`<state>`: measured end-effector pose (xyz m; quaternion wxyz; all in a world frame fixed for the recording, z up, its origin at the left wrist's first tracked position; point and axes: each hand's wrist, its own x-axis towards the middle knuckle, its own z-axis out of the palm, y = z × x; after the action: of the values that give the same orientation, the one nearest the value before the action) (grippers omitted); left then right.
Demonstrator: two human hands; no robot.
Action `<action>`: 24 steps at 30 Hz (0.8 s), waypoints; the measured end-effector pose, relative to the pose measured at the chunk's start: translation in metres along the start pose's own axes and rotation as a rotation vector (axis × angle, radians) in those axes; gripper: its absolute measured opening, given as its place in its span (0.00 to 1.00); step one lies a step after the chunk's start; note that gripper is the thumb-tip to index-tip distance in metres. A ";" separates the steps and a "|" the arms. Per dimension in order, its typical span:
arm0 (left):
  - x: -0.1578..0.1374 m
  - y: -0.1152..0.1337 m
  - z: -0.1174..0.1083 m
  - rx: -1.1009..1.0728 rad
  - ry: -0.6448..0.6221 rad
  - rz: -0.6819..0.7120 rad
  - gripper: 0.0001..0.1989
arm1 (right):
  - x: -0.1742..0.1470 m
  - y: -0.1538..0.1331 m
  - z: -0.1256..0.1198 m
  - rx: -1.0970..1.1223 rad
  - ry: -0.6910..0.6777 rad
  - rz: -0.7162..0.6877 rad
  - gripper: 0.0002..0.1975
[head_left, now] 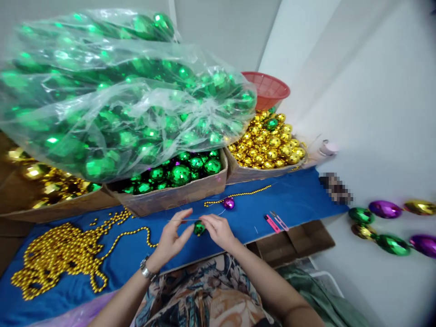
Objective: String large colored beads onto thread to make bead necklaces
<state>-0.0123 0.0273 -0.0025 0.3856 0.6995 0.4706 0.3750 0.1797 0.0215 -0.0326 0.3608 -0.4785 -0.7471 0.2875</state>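
Note:
My left hand (171, 238), with a metal watch (146, 269) at its wrist, has its fingers stretched and thumb held apart. A thin needle (185, 220) runs level past its fingers toward my right hand (219, 230). The right fingers are pinched together at the needle's other end. Just below the needle, between both hands, is a shiny green ball bead (199, 228); whether it is threaded I cannot tell. Slightly farther back a purple ball bead (228, 203) lies by a strand of small gold beads (245, 195).
Gold bead strands (61, 254) heap at left on the blue cloth (190, 254). A pink cutter (271, 224) and small snips (281, 221) lie at right. Behind stand cardboard boxes of green balls (180, 174) and gold balls (269, 143), a large plastic bag (136, 100) and a red basket (267, 86).

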 end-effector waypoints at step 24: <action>0.026 -0.084 0.046 0.775 -0.258 0.398 0.22 | -0.021 -0.001 -0.202 0.559 0.849 0.240 0.14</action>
<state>0.0047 0.0653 -0.0924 0.0713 0.9101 0.3807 0.1477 0.3494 0.0186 0.0787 0.7105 -0.5205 -0.3698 0.2958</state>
